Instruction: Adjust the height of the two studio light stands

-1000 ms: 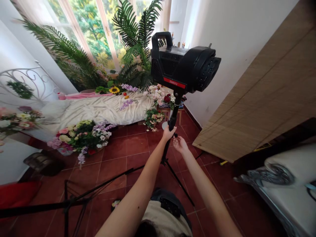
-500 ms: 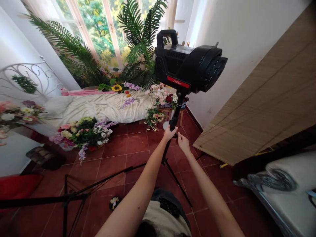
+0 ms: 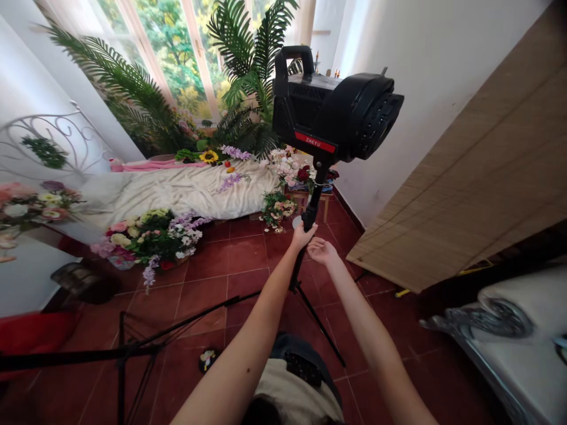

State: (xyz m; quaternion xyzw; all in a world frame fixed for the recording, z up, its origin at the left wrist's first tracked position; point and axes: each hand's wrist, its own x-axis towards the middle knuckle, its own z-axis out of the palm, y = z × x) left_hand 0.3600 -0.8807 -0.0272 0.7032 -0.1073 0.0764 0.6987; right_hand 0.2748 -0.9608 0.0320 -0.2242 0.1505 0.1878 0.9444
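A black studio light [image 3: 334,115] with a red ZHEYU label sits on top of a black light stand [image 3: 315,200]. My left hand [image 3: 302,237] is wrapped round the stand's pole below the lamp. My right hand [image 3: 321,251] is just right of the pole and close to my left hand, its palm turned up and its fingers loosely curled but apart, with nothing seen in them. The stand's thin legs [image 3: 321,326] spread over the red tiled floor.
A second black stand [image 3: 119,354] lies across the lower left. Flower bunches [image 3: 153,236] rest beside a bed with a cream blanket [image 3: 190,192]. A bamboo screen [image 3: 443,195] and an ornate silver-framed seat [image 3: 487,323] are at right.
My right hand has left the knob area beside the pole, turned over and loosened its fingers. The lamp has shifted slightly left and up in view. My left hand keeps its hold.
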